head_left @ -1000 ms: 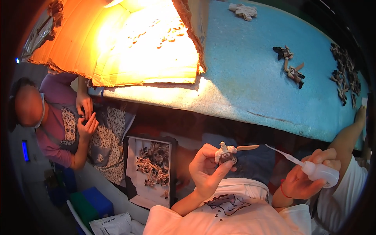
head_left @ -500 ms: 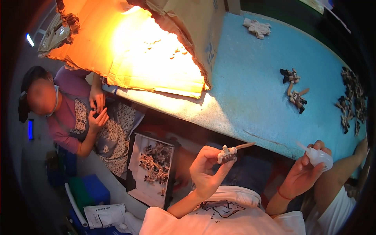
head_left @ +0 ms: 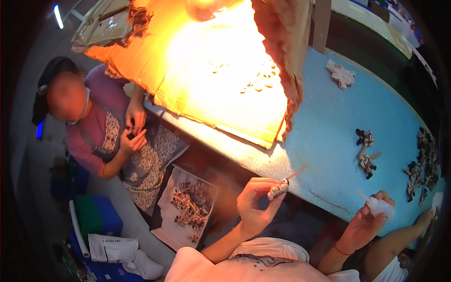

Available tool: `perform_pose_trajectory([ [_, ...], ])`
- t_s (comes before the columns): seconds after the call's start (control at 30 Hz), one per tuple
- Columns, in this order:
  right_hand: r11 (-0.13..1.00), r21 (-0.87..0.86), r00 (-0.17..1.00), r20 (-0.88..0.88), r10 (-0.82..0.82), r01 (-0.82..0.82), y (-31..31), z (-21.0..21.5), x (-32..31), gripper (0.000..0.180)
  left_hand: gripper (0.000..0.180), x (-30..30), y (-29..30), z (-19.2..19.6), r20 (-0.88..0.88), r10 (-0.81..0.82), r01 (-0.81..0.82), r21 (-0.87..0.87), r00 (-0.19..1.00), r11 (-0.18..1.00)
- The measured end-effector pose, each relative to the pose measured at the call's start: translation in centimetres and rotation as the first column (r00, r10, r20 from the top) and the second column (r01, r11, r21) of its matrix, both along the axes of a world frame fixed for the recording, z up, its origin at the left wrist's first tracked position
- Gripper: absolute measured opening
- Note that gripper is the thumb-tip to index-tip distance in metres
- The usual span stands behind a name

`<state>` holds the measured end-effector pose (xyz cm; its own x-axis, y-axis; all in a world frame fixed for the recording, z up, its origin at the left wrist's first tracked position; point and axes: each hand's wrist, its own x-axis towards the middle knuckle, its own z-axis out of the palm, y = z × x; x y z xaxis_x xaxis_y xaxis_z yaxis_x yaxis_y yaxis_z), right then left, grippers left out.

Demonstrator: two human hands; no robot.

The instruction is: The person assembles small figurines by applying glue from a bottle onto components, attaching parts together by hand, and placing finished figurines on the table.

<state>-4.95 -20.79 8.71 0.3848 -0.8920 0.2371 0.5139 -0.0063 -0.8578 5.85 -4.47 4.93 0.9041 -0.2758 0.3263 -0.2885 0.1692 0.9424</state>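
My left hand (head_left: 256, 209) pinches a small pale figurine (head_left: 278, 189) between thumb and fingers. A thin brownish, stick-like part (head_left: 297, 172) juts from it toward the upper right. To the right, my right hand (head_left: 359, 229) grips a small white squeeze bottle (head_left: 383, 210), its narrow nozzle pointing up and left. Bottle and figurine are well apart, both held near the front edge of the blue tabletop (head_left: 324, 155). On that top, close to the bottle, lie two dark-and-pale figurines (head_left: 366, 162) with a brown stick-like part.
A brightly lit cardboard box (head_left: 225, 94) stands on the table at upper left. Figurines are heaped (head_left: 423, 162) at the far right; a white cloth-like piece (head_left: 340, 74) lies behind. Left of me, a tray (head_left: 162, 221) holds small parts. A co-worker (head_left: 110, 127) sits beyond, hands together.
The whole view has shifted, so the table and box appear lower and farther right. The figurine in my left hand has turned. My right hand still holds the bottle.
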Motion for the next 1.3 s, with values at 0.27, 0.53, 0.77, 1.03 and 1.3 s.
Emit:
perform_pose_trajectory([
  [0.27,0.989,0.106,0.99,0.09,-0.111,0.101,0.0,1.5,3.2,0.039,0.025,3.4,-1.9,1.5,0.216,-0.227,0.169,0.257,0.95,0.951],
  [0.53,0.979,0.176,0.987,0.138,0.081,-0.105,0.0,0.3,3.6,0.03,0.028,2.7,0.8,1.4,-0.1,-0.138,0.145,0.063,0.985,0.987],
  [0.77,0.897,0.295,0.944,0.102,0.313,-0.329,-1.3,-0.9,1.4,0.03,0.023,-1.8,1.5,2.5,-0.291,-0.049,0.038,-0.045,0.955,0.998],
  [1.03,0.96,0.187,0.97,-0.087,0.227,-0.208,-0.3,0.0,3.5,0.04,0.022,-2.9,3.5,2.9,-0.304,-0.131,0.111,-0.081,0.944,0.99],
  [1.3,0.928,0.151,0.939,0.019,0.343,-0.342,0.0,-0.7,6.6,0.035,0.022,-1.4,6.8,1.8,-0.399,-0.242,0.161,-0.227,0.884,0.96],
])
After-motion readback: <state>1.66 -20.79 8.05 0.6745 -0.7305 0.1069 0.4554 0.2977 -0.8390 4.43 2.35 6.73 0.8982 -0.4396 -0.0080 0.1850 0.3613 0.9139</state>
